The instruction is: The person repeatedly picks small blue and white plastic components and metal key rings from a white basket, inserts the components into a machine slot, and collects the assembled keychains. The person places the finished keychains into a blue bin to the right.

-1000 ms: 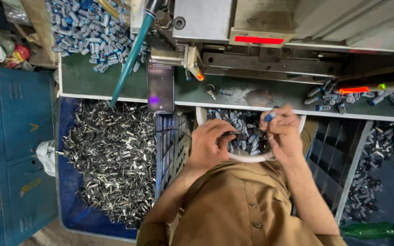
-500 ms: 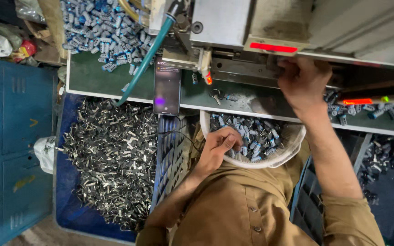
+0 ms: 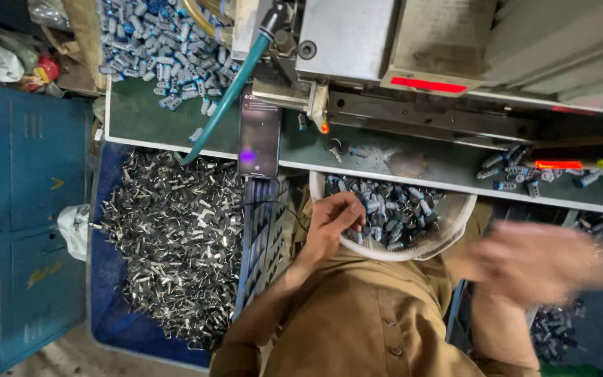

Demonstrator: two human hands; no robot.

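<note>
A white basket (image 3: 448,234) full of small blue-grey cylindrical parts (image 3: 399,209) rests in my lap under the green machine table (image 3: 162,119). My left hand (image 3: 333,223) lies in the basket's left side, fingers curled down among the parts; whether it grips one is hidden. My right hand (image 3: 539,262) is a blur to the right of the basket, low near my lap, and its fingers cannot be made out.
A grey machine (image 3: 357,35) with red lights stands on the table, with a teal hose (image 3: 228,94) and a phone (image 3: 259,136) beside it. More blue parts (image 3: 155,42) are heaped at back left. A blue crate (image 3: 116,307) of metal scraps (image 3: 176,230) sits left.
My right hand has come down from the machine at upper right to beside the basket, moving fast. My left hand stays in the basket. The view has shifted slightly.
</note>
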